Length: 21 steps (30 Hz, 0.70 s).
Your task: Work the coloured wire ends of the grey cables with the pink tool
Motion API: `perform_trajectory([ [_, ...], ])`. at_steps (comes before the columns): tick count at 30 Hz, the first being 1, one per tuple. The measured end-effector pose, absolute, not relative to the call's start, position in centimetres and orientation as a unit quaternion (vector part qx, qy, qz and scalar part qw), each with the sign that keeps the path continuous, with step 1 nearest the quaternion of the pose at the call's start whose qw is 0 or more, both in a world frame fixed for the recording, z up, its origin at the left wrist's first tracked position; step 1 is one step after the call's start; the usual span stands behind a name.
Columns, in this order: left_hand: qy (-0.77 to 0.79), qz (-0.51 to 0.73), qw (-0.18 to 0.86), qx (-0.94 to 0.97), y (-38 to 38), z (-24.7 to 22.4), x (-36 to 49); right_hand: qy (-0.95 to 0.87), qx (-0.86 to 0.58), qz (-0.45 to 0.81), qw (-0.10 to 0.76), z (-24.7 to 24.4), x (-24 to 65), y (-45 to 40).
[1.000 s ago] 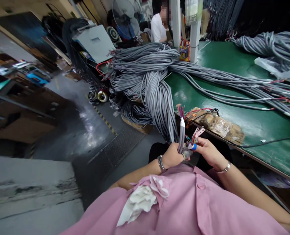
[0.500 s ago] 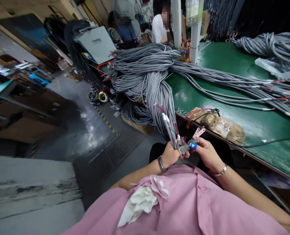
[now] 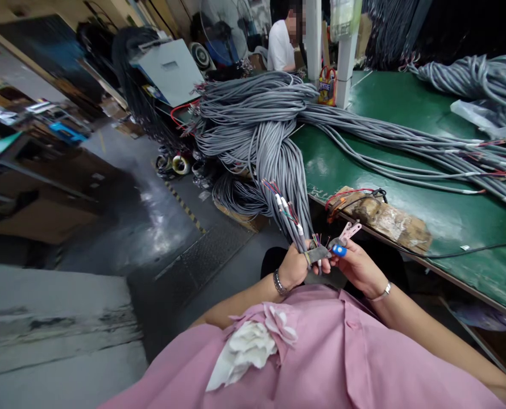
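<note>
The left hand (image 3: 293, 269) grips slim round grey cables (image 3: 294, 239). The right hand (image 3: 363, 272) grips a flat pink perforated tool (image 3: 352, 231).

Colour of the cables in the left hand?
Grey cables, with white bands near their ends; the head view shows it best.

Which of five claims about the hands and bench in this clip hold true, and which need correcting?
1. The left hand grips grey cables. True.
2. The right thumb's tip is bare. False: it has a blue covering.
3. The right hand holds a small pink tool. True.
4. The benchtop is red. False: the benchtop is green.
5. The wooden block lies on the floor. False: the wooden block lies along the benchtop's near edge.
</note>
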<state>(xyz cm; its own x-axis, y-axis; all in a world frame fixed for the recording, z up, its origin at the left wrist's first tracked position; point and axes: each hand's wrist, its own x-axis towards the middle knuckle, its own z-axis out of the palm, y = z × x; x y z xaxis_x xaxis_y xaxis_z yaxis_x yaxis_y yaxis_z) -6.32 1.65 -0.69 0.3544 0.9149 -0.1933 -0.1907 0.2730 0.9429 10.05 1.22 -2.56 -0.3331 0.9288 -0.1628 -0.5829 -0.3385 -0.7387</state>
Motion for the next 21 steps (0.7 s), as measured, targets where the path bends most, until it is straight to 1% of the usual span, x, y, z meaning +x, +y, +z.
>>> perform_trajectory([
  [3, 0.401, 0.4, 0.69, 0.451, 1.6, -0.7, -6.3, -0.286, -0.293, 0.764, 0.498, -2.5, 9.6, 1.4],
  [8, 0.428, 0.445, 0.644, 0.451, 1.2, -0.4, -5.9, -0.301, -0.321, 0.731, 0.521, -2.6, 9.9, 1.2],
  [11, 0.423, 0.46, 0.643, 0.443, 1.0, 0.2, -5.6, -0.247, -0.305, 0.759, 0.52, -2.8, 10.9, 1.1],
  [13, 0.414, 0.458, 0.651, 0.443, 0.9, 0.8, -5.4, -0.209, -0.282, 0.775, 0.525, -2.8, 11.7, 1.4],
  [15, 0.404, 0.449, 0.658, 0.451, 0.8, 1.4, -5.1, -0.214, -0.271, 0.771, 0.536, -2.5, 12.3, 1.9],
  [18, 0.398, 0.431, 0.661, 0.468, 1.0, 2.1, -4.4, -0.249, -0.295, 0.739, 0.552, -1.9, 12.5, 2.6],
  [21, 0.404, 0.421, 0.664, 0.467, 1.3, 2.3, -3.8, -0.241, -0.308, 0.737, 0.552, -1.5, 12.2, 3.0],
])
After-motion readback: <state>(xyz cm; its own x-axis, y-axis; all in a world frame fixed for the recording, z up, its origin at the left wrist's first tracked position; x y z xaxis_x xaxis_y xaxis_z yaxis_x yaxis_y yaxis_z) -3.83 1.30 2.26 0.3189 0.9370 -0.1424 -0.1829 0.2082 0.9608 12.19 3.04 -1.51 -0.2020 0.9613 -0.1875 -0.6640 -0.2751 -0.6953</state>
